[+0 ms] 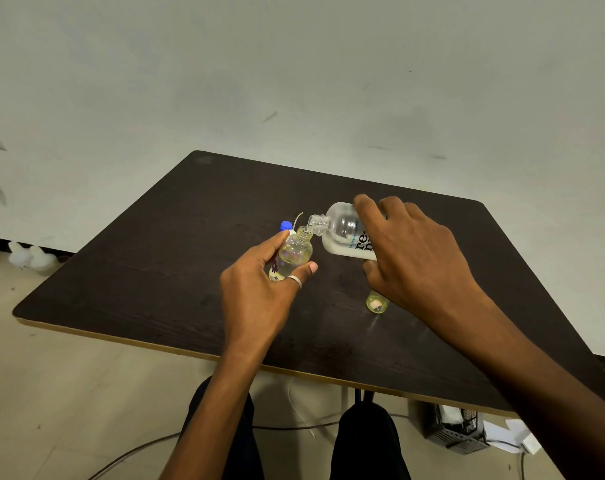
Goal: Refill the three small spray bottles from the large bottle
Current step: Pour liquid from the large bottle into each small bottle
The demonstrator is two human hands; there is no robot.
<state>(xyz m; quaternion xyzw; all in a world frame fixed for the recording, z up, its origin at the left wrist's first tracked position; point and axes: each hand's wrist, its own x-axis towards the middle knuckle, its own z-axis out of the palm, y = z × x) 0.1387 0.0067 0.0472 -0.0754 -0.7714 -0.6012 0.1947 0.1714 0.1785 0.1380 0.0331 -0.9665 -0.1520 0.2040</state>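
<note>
So we've got our left hand (259, 292) wrapped round a small clear bottle (291, 256), thumb on its near-right side w/ a ring on it, fingers behind; the bottle is tilted a bit, neck open, yellowish liquid inside, purple flower print on its label. Our right hand (415, 258) grips the large bottle (344, 233) from above, fingers over its far side & thumb under, so it lies nearly flat w/ its open threaded mouth pointing left, right at the small bottle's neck, touching or just about. Liquid pools along the large bottle's lower side. Both are mid-table, above the dark wood table (155, 271). Behind the small bottle, a blue cap (286, 225) w/ a thin tube sticking up. Near-right, just under our right hand, a small yellow-green bottle (376, 303) lies on the table, partly hidden.
</note>
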